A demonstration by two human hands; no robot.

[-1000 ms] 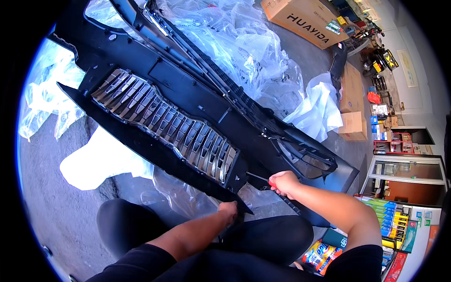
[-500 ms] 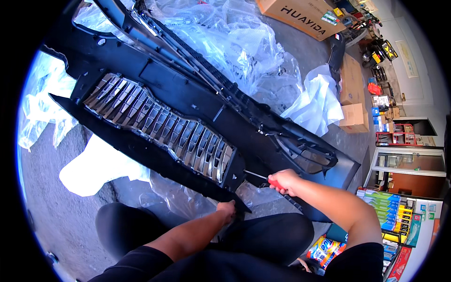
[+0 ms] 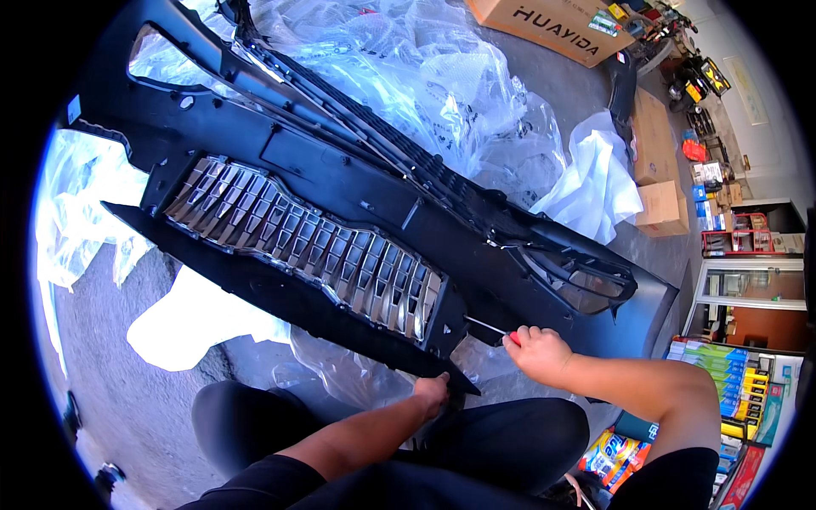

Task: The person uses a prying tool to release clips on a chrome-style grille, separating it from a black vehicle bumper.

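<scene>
A large black car bumper (image 3: 327,183) lies across the floor before me, its inner side up, with a silver-grey slatted grille (image 3: 310,246) set in it. My right hand (image 3: 544,355) is closed round the red handle of a screwdriver (image 3: 488,325). The thin metal shaft points left, its tip at the bumper beside the grille's near right end. Fingers cover most of the handle. My left hand (image 3: 432,390) grips the bumper's near edge strip close to its pointed right end; its fingertips are hidden beneath.
Clear plastic wrap (image 3: 425,68) spreads behind the bumper, and a white sheet (image 3: 200,323) lies under its near side. Cardboard boxes (image 3: 663,208) stand at the right, with a larger carton (image 3: 552,25) at the back. Shelved goods (image 3: 722,374) and a colourful bag (image 3: 614,455) are nearby.
The whole view has shifted, so the scene sits farther right and slightly lower. My right hand's grip has turned, covering more of the red handle. My left hand stays on the bumper edge.
</scene>
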